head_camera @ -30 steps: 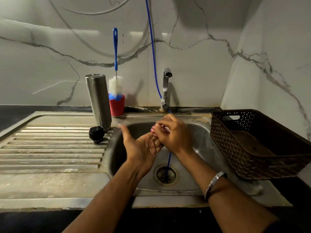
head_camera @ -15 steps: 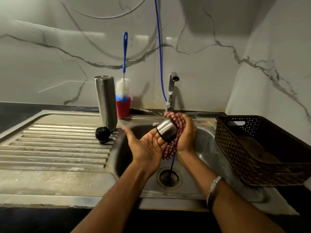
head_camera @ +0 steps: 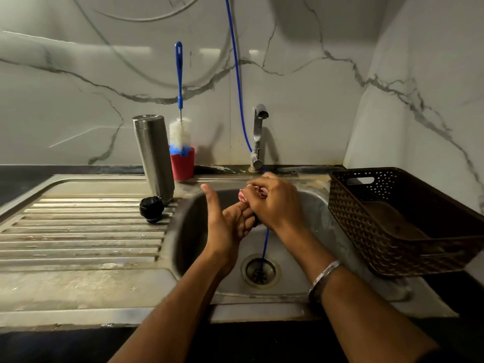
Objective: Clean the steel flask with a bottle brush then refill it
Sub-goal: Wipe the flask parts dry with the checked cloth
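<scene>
On the draining board at left the black stopper [head_camera: 151, 208] lies just beside the steel flask [head_camera: 154, 158], which stands upright and open by the wall, the bottle brush [head_camera: 179, 127] parked in the red cup [head_camera: 182, 165] next to it, so we judge drying a small part is the step now. Over the sink [head_camera: 183, 231] our left hand [head_camera: 230, 226] is spread, thumb up, cradling something we can't see; our right hand [head_camera: 275, 203] curls round a red-checked cloth [head_camera: 252, 193]. We should rotate it and wipe firmly over the basin, away from the tap [head_camera: 258, 134]
</scene>
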